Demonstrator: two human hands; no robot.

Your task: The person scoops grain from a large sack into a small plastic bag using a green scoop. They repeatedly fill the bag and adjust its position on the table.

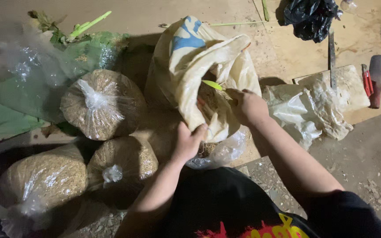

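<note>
Two hands: both on the big woven sack on the floor
Left hand: fingers clamped on the sack's lower rim, pulling the mouth open
Right hand: fingers curled shut on the upper rim, beside a green strip poking out
Nearby: three tied clear bags of brown chaff, just left of the sack
Far right: knife with red handle

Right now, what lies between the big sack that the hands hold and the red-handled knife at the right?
In the head view, crumpled whitish plastic sheeting lies between the sack and the knife, over a flat slab.
</note>
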